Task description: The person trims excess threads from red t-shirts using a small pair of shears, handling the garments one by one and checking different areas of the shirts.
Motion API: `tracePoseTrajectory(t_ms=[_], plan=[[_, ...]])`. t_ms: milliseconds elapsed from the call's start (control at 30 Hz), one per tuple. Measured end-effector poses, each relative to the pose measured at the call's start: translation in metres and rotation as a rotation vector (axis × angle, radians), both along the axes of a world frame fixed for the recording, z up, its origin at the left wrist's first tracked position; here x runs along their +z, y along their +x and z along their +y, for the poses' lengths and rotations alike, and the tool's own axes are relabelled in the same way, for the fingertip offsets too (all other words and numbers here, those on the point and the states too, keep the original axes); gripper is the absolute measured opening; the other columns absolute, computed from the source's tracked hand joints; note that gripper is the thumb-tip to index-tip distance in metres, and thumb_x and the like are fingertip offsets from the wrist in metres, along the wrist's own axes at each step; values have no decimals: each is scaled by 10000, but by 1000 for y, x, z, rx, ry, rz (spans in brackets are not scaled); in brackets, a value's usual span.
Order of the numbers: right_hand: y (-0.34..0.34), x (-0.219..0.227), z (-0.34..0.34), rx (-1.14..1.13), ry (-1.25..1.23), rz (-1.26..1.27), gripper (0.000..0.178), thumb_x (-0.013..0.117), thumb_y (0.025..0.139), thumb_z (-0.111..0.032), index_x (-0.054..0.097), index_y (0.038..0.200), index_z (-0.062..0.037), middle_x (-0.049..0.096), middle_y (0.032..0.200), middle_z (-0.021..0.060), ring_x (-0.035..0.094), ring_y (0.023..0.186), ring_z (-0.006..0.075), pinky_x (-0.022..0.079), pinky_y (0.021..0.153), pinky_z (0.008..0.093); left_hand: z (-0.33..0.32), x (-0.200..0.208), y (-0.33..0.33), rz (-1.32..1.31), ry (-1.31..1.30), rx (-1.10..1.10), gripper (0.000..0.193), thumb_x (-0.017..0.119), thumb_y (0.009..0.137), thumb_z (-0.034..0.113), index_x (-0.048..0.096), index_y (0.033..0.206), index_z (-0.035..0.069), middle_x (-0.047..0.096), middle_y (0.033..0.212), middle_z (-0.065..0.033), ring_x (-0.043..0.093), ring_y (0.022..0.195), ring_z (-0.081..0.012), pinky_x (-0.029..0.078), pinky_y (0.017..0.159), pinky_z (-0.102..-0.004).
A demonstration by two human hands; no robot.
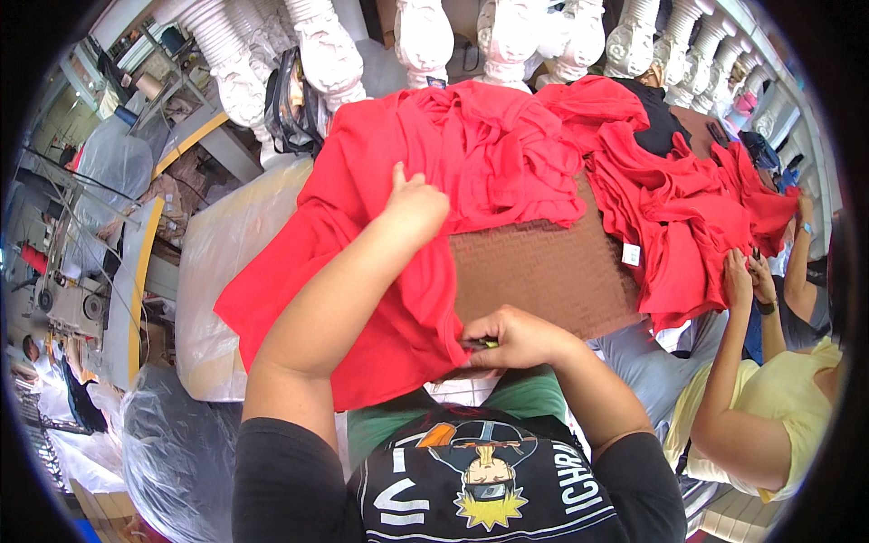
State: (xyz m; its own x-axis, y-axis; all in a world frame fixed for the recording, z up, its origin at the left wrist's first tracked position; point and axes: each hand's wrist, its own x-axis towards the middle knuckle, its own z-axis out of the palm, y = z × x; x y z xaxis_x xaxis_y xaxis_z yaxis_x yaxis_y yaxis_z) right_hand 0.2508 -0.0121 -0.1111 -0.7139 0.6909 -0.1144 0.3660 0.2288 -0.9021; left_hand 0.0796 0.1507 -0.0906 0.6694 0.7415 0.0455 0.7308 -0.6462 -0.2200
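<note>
A large red garment (353,299) spreads over the brown surface and hangs down toward my lap. My left hand (416,206) is closed on its upper part, one digit sticking out. At the garment's near right edge, my right hand (516,338) grips a small dark tool with a yellow-green spot, which looks like thread snips (482,344). The tool's tip is at the cloth edge; my fingers cover most of it. Beyond my left hand, more red cloth (507,136) lies bunched in folds.
A brown textured tabletop (543,271) shows between the red piles. On the right, a person in a yellow shirt (769,416) handles another red garment (670,217), beside another worker's arm. White balusters (424,45) line the far side. A plastic-wrapped block (226,281) and sewing machines (77,303) stand left.
</note>
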Motion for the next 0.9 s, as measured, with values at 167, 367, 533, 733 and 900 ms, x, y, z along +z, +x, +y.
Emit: tracePoseTrajectory(t_ms=[167,367,533,733,900], plan=[[34,39,10,-183,311,-149,142,679,769,-116,675,899,-60,667,777,123,655,705,235,503,686,354,-14,66,-31,-1175,37,56,128,668,765,93,633,883,57,668,859,-107,646,800,-211,497,704,-324],[107,16,35,-1040,430,166,152,575,919,-14,630,1061,-2,621,807,-2,573,769,90,450,746,230,-119,20,-52,-1279,-10,207,302,769,765,181,590,922,-5,610,922,-107,587,859,-217,469,818,-329],[114,-9,12,-1047,434,-47,267,573,930,-43,610,1194,-24,643,926,32,574,861,93,447,806,230,-180,-86,-38,-941,-303,98,669,753,763,296,507,1332,44,637,1125,-147,565,1083,-312,415,951,-423],[58,-7,-9,-828,332,-69,202,639,890,-131,687,1052,-20,686,973,66,592,883,117,452,838,272,-176,-87,-26,-1307,-574,267,527,718,817,183,550,1290,23,661,1091,-141,610,1030,-241,453,916,-343],[10,-39,3,-816,-258,160,226,707,863,-225,672,1001,-49,601,673,6,523,539,86,402,499,245,-169,-83,-14,-1425,-674,294,442,694,847,121,565,1246,-19,660,1049,-104,608,1002,-170,447,941,-287]])
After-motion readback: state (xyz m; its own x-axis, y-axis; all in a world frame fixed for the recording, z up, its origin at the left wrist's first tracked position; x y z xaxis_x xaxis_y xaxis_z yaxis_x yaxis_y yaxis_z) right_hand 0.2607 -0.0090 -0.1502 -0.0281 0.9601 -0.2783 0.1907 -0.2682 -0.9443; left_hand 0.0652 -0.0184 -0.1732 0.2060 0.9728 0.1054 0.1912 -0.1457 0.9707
